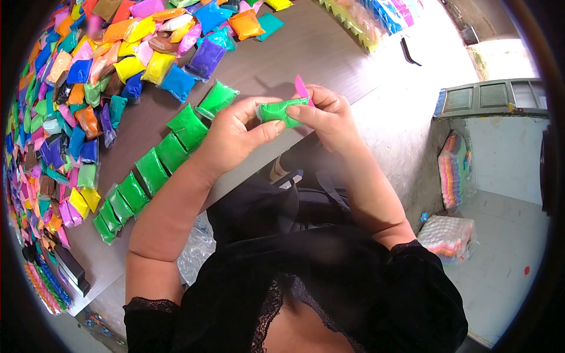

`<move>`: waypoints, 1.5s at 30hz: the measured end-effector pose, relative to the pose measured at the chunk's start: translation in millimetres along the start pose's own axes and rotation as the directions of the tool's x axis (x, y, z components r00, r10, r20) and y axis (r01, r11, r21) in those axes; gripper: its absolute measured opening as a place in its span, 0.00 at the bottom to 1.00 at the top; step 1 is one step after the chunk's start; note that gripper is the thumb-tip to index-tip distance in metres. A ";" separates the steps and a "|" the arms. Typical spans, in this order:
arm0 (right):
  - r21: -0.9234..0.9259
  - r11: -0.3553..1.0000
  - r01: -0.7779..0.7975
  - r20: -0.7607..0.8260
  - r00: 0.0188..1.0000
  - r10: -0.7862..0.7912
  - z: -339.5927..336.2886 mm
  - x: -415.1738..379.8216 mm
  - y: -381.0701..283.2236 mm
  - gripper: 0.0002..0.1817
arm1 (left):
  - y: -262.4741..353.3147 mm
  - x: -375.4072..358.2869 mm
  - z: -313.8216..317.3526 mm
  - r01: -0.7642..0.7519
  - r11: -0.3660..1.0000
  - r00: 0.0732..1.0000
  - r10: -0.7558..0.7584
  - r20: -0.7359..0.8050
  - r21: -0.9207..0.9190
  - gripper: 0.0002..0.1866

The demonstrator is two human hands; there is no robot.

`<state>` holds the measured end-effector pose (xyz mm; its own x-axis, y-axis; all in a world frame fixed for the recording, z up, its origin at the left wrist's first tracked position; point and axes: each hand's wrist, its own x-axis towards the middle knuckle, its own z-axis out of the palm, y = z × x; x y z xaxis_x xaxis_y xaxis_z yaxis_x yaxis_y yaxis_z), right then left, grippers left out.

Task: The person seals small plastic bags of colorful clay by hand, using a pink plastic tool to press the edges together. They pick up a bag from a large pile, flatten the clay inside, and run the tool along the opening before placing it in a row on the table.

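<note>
A small clear packet of bright green clay-like stuff (pixel 276 110) is held between both hands, close over the table edge. My left hand (pixel 238 132) is closed on its left end, with the thumb along its lower side. My right hand (pixel 331 115) pinches the right end, thumb pressed on the front. From behind the packet, by the right fingers, a flat pink pointed piece (pixel 302 88) sticks up; its lower part is hidden. Left of my hands, a row of similar green packets (pixel 154 170) runs diagonally along the table, with another green packet (pixel 216 100) near my left wrist.
A large heap of colourful packets (pixel 76 129) covers the far left of the table (pixel 259 65). Stacked colourful packs (pixel 376 17) stand at the far edge. Bundled wrapped goods (pixel 447 235) lie on the floor at right. Clear plastic (pixel 197 250) shows below the table edge.
</note>
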<state>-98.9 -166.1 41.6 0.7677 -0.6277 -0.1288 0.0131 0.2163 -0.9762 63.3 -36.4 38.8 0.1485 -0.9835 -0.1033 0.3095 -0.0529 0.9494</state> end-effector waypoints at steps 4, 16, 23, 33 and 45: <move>-0.066 0.995 -0.075 0.008 0.997 0.076 0.8 1.5 0.3 0.10 | -5.9 4.9 -8.3 -0.071 0.994 0.997 0.072 -0.003 0.084 0.18; 0.001 1.000 -0.007 -0.329 0.944 0.007 -10.7 13.4 13.2 0.10 | -16.4 -6.5 9.1 -0.210 0.044 0.926 0.329 0.185 0.977 0.34; -0.451 0.891 0.053 -0.299 0.932 -0.206 -20.3 12.3 22.9 0.08 | -19.2 -1.5 1.4 -0.392 -0.017 0.817 0.454 0.357 0.920 0.24; -0.928 0.302 0.219 0.069 0.896 -0.438 -17.8 36.4 2.6 0.06 | -8.3 0.9 1.7 -0.395 0.034 0.824 0.456 0.337 0.918 0.15; -0.886 0.300 0.353 0.281 0.925 -0.258 -17.8 57.2 -27.6 0.08 | -8.2 1.4 1.9 -0.385 0.101 0.844 0.441 0.306 0.917 0.15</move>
<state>-66.7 -221.2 58.0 0.8861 -0.4264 0.1817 -0.2931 -0.8192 -0.4929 59.2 -37.6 31.5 -0.0256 -0.9063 0.4218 -0.8877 0.2146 0.4073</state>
